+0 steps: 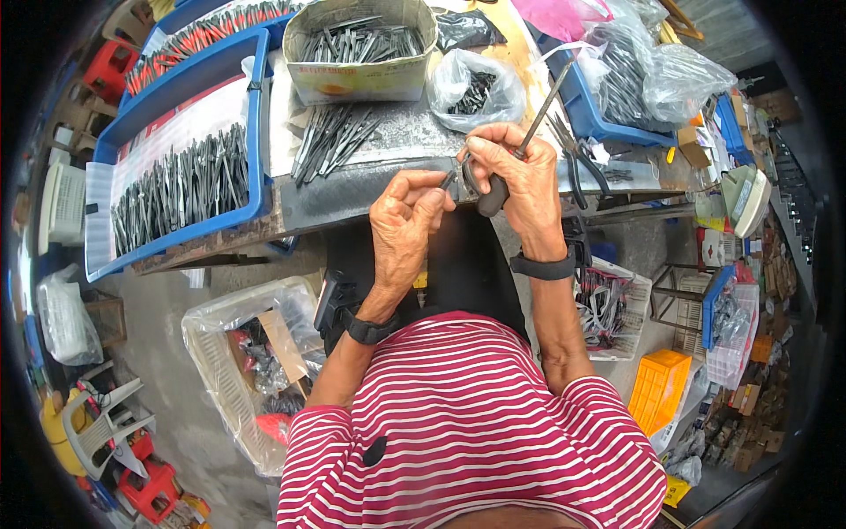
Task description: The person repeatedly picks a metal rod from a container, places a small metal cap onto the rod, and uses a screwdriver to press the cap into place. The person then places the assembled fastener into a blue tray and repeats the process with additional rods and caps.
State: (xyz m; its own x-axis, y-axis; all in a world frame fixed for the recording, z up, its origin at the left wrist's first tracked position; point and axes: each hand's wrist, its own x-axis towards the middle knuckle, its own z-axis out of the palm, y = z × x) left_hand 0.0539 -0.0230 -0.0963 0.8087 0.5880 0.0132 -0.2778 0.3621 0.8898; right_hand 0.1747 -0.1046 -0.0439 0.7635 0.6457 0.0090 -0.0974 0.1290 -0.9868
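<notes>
Gripping a screwdriver [507, 167] by its dark handle, the right hand [520, 176] has its fingers wrapped fully closed, the metal shaft pointing toward one o'clock. At nine o'clock from it, the left hand [405, 220] pinches a small dark metal part [451, 179] between thumb and forefinger tips, the other fingers curled; the part pokes out toward three o'clock, touching the right hand's fingers. Loose metal blades [330, 137] lie on the bench at eleven o'clock, beside a blue tray [257, 132]. Pliers [582, 159] rest at three o'clock.
</notes>
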